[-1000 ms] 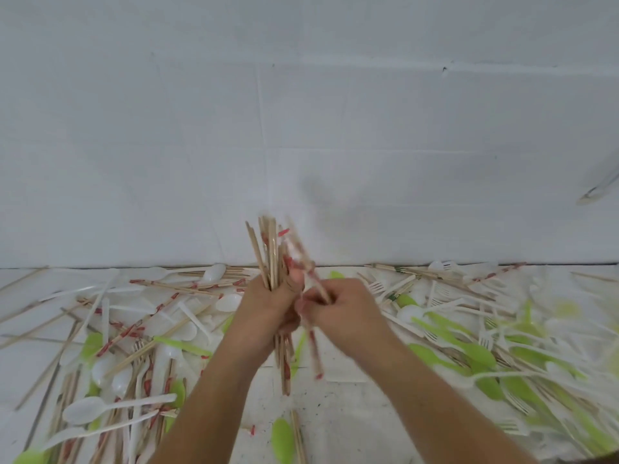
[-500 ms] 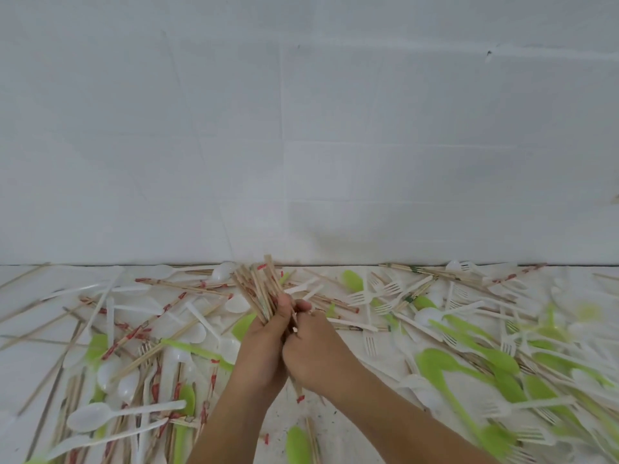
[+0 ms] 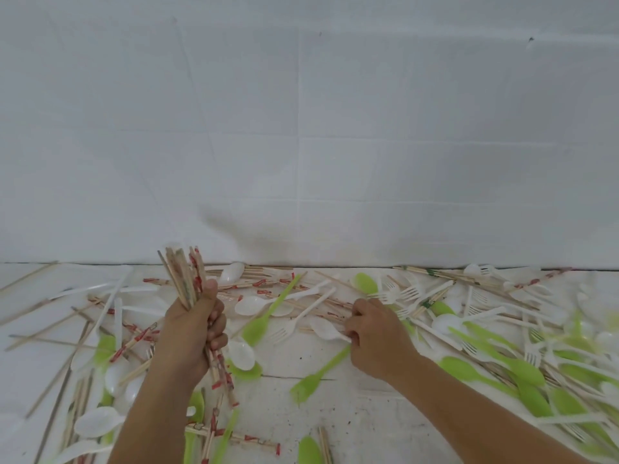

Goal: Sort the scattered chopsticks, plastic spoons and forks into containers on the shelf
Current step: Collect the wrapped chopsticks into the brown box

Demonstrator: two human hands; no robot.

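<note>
The left hand [image 3: 192, 333] is clamped round a bundle of chopsticks [image 3: 186, 276], thumb pressed up along its front and fingers curled about its middle. The bundle stands nearly upright, tilted a little to the left. Its top ends fan out above the thumb against the white wall [image 3: 301, 128], and its lower ends stick out below the fist over the litter.

The right hand [image 3: 375, 333] is well apart from it, to the right, palm down on the scatter. Its fingertips are bent into the heap just beside a white spoon [image 3: 326, 328] and some loose chopsticks [image 3: 330, 304]. Whether they have closed on anything cannot be told.

Between the two hands lies a green spoon [image 3: 264, 316], slanting, and a green fork [image 3: 315, 380] lies nearer the camera. White forks [image 3: 392, 291] lie just beyond the right hand. More chopsticks, white spoons and green pieces cover the white surface [image 3: 335, 413] left and right, thickest at the right edge.

Many chopsticks carry red printed marks (lettering or a pattern, too small to read). No brand or label can be made out.
</note>
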